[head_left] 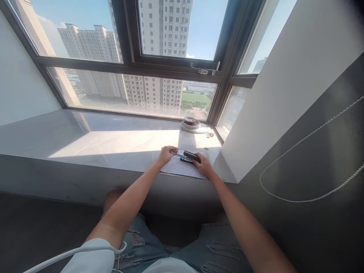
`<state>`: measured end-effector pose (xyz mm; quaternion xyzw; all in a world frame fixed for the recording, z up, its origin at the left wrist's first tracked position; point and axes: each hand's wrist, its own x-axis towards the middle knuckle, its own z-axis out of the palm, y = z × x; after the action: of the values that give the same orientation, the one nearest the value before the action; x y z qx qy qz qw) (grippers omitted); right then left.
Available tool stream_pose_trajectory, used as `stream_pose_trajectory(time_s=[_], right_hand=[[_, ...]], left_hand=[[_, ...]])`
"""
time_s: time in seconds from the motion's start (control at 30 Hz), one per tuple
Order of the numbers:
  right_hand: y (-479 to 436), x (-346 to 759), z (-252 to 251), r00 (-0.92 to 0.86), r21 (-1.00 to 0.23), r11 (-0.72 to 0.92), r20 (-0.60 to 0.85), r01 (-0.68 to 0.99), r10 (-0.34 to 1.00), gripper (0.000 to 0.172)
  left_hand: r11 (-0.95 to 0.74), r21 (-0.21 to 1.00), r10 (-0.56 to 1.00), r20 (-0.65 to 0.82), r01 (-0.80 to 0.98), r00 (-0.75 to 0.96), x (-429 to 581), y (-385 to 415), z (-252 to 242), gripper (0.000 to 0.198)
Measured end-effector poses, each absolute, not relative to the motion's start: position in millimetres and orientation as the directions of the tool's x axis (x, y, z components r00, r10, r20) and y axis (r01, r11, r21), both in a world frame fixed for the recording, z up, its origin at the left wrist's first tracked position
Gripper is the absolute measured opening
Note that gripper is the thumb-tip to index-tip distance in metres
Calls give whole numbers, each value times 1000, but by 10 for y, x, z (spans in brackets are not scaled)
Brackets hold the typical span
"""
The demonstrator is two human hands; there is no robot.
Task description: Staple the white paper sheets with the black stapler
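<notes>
A black stapler [191, 156] lies over patterned paper [184, 169] near the sill's front edge, its upper and lower halves apart at the left end. My right hand [202, 163] is closed around the stapler's right end. To the left, my left hand [167, 154] is in a pinch by the open end. A thin dark strip shows between those fingers and the stapler. What the left fingers hold is too small to make out.
A stack of round plates [191, 125] stands at the sill's back right, with keys [210, 134] beside it. Behind is a dark-framed window [170, 70]. A beaded cord [284, 198] hangs at the right. A white cable [71, 253] passes by my left arm.
</notes>
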<state>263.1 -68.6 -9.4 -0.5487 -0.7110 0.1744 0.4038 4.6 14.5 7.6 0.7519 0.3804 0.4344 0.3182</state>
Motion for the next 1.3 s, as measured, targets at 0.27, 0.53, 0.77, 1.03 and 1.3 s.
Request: stream_pose_trajectory(time_s=[0.27, 0.53, 0.77, 1.03, 1.3], right_hand=[[-732, 2604, -28, -70, -695, 345, 391, 631, 918, 32], [-712, 2622, -62, -78, -699, 345, 384, 627, 920, 34], [-691, 2631, -102, -60, -702, 344, 396, 624, 916, 34], [-700, 2627, -89, -59, -704, 358, 411, 613, 910, 33], [-687, 2625, -95, -74, -700, 364, 408, 615, 910, 32]], left_hand=[[-594, 671, 797, 418, 443, 436, 178, 154, 118, 15], [-482, 702, 871, 320, 524, 372, 177, 113, 87, 29], [-601, 629, 793, 392, 492, 467, 110, 117, 127, 22], [-732, 357, 681, 412, 580, 606, 94, 136, 102, 14], [-698, 403, 716, 403, 592, 570, 122, 171, 52, 16]])
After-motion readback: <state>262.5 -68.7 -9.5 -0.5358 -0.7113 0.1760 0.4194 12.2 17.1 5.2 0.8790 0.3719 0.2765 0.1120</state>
